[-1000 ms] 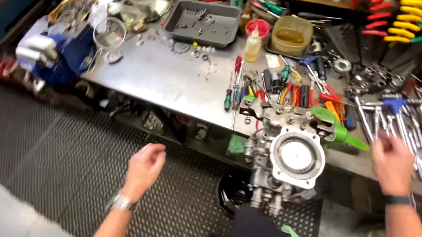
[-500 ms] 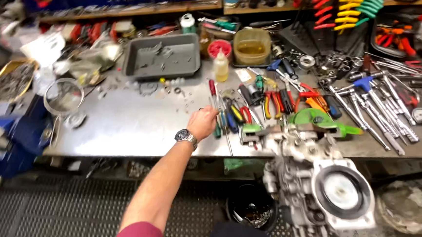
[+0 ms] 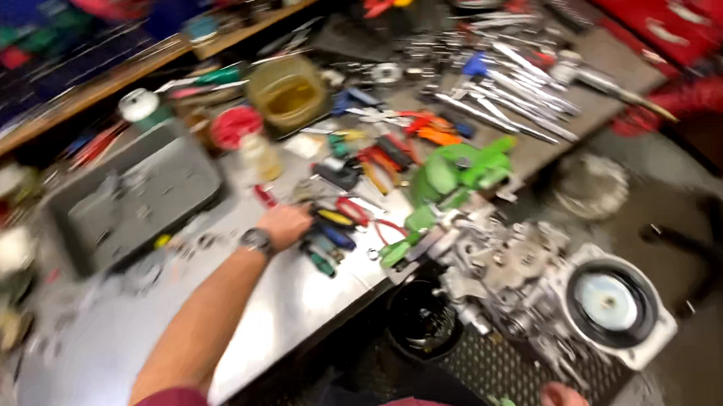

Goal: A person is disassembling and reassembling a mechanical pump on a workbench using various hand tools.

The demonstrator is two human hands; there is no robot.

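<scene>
Head view: pretty smeared with motion blur, fine detail gone.
Landmark: grey metal bench (image 3: 301,303), everything below placed off that.
Left hand (image 3: 286,224): stretched out over the middle of the bench, wristwatch (image 3: 256,239) on the wrist, fingers curled down onto the row of hand tools (image 3: 338,225); touching or pinching one, can't tell which through the blur.
Right hand (image 3: 564,400): just a sliver at the bottom edge, off the bench front and well apart from the tools; open or closed, can't tell.
Nearer hand: left, by a lot.
Direction: tools lie right at the left fingertips and fan away toward the bench's far right.
Long axis: handles run roughly front-to-back across the bench, near ends pointing at the front edge.
Look of the tools: screwdriver- and plier-type stuff with yellow, blue, red and green grips, packed side by side.
Also around: grey tray (image 3: 140,200) on the bench's left, yellowish tub (image 3: 286,95) at the back, metal engine-like assembly (image 3: 542,288) with a round white-rimmed face hanging off the front right, green clamp (image 3: 452,176) above it.
</scene>
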